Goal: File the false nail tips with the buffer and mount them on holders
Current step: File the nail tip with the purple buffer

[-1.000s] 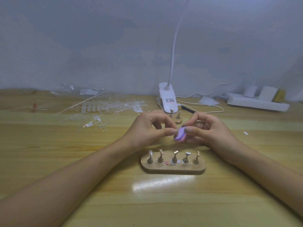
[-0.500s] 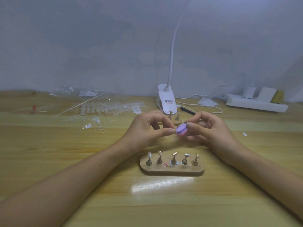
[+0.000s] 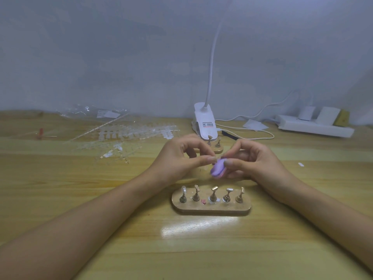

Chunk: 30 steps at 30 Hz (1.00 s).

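Just beyond the holder stand, my right hand grips the purple buffer; my left hand pinches a nail tip, too small to make out, against it. Short, light strokes should file best.

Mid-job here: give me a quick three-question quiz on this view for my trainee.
1. True or false: the right hand holds the purple buffer.
2. How many holders stand on the near wooden base?
3. The clear nail tip sheets lie: A) left of the lamp clip, B) on the wooden base, C) under the right hand.
Key: 1 true; 2 five; 3 A.
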Motion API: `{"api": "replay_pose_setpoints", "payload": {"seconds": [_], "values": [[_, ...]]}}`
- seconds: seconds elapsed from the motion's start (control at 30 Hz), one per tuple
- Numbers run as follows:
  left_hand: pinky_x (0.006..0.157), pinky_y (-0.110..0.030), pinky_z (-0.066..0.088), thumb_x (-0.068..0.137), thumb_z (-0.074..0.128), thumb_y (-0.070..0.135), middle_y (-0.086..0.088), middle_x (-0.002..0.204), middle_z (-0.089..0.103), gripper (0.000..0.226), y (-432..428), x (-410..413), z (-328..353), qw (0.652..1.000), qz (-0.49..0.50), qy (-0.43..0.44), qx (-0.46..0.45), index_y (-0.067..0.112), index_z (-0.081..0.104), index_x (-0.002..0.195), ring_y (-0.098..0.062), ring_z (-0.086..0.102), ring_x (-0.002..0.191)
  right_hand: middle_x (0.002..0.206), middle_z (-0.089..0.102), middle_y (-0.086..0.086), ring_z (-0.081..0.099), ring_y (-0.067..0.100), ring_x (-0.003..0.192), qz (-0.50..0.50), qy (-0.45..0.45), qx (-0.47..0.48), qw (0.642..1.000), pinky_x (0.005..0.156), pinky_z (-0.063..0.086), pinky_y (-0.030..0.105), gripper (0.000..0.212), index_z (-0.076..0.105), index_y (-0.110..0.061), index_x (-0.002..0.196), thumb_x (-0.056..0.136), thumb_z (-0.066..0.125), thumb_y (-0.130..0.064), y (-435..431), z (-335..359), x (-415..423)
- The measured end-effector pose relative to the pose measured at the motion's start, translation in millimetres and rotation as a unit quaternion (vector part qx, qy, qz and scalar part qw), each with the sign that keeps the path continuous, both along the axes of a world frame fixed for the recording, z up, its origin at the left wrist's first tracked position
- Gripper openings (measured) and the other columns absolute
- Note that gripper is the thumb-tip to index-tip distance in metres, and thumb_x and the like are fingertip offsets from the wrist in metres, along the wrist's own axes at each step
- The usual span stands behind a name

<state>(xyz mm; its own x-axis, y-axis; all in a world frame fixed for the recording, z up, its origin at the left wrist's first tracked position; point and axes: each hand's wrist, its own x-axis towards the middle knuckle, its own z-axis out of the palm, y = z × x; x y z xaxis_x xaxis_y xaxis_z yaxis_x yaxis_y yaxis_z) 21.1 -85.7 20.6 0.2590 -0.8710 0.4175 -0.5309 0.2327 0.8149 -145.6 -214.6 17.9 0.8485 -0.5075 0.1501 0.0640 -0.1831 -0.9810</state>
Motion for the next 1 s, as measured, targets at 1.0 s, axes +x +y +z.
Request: {"api": "replay_pose_setpoints", "payload": {"seconds": [1.0], "values": [[0.069, -0.015, 0.044, 0.08, 0.078, 0.013, -0.007, 0.084, 0.065, 0.013, -2.0, 1.6, -2.5, 1.0, -0.003, -0.005, 0.0, 0.022, 0.071, 0.074, -0.001, 0.051, 0.066, 0.085, 0.076, 0.017, 0.075, 0.022, 0.074, -0.03, -0.035, 0.023, 0.999, 0.063, 0.059, 0.025, 0.018, 0.063, -0.003, 0.087, 0.076, 0.074, -0.012, 2.3, -1.3, 1.8]]}}
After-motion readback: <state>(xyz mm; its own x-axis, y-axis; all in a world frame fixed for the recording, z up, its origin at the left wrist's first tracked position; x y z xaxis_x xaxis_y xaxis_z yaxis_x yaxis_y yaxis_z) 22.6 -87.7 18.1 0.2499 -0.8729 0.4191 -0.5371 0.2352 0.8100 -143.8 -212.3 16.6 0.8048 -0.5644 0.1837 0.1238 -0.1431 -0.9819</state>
